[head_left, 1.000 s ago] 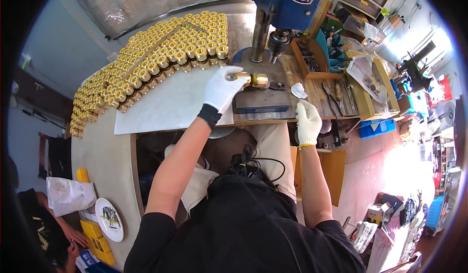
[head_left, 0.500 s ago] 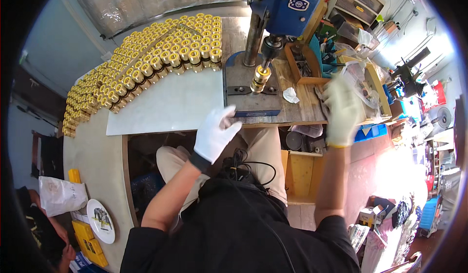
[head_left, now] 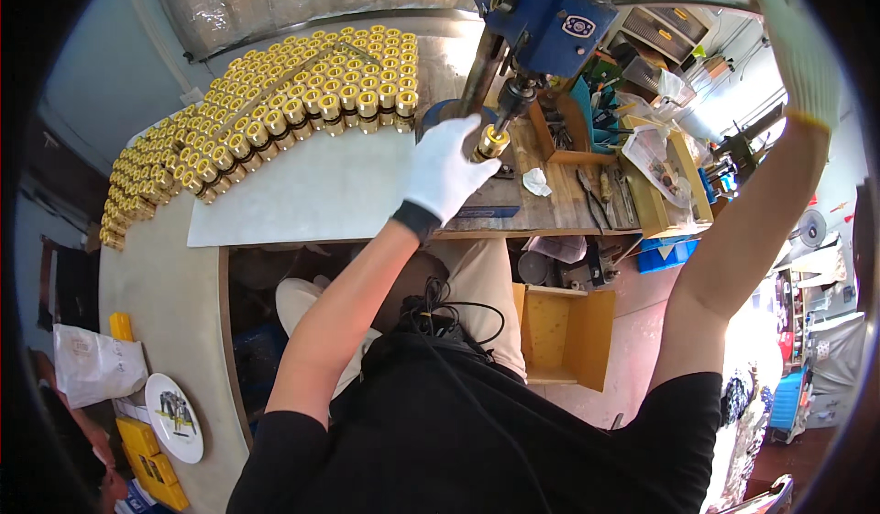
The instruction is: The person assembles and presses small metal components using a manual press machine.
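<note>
A brass fitting [head_left: 495,141] stands upright on the base of a blue bench press [head_left: 561,26], right under its spindle [head_left: 516,99]. My left hand [head_left: 445,170], in a white glove with a dark cuff, has closed around the fitting's left and near side; the glove hides its lower part. High at the upper right, my gloved right hand [head_left: 799,51] is at the outer end of the press's long metal lever [head_left: 683,0], its fingers wrapped there and partly cut off by the picture's dark rim.
Rows of brass fittings [head_left: 302,101] cover the bench's left side behind a white board [head_left: 302,193]. Pliers [head_left: 591,200], crumpled tissue [head_left: 536,182] and a wooden tray [head_left: 556,129] lie right of the press. A plate [head_left: 174,441] is at lower left, near another person's arm [head_left: 87,422].
My left hand has moved forward from the bench's front edge to the fitting. My right hand has risen from above the bench to the lever at the upper right.
</note>
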A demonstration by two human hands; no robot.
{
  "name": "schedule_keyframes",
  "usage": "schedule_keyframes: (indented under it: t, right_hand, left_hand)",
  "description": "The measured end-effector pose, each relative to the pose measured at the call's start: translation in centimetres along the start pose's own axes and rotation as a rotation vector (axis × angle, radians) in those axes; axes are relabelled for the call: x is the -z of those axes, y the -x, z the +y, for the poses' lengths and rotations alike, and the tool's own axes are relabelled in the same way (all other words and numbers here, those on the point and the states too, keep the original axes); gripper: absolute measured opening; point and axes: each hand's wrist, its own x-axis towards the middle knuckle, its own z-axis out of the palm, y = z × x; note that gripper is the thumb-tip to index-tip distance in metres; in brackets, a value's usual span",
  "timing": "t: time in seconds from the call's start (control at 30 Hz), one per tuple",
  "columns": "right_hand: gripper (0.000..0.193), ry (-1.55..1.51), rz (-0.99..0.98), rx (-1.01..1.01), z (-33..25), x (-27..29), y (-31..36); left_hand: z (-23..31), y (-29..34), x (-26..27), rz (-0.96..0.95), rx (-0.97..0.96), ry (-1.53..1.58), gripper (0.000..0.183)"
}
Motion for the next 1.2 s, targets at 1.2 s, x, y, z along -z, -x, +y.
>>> schedule_keyframes:
  t: [1.2]
  right_hand:
    - [0.04,-0.225,-0.534,-0.38,7.9,1.5,22.1]
  left_hand:
    - [22.8,-4.4,-3.4,-0.094,-0.731,-0.019,0.063]
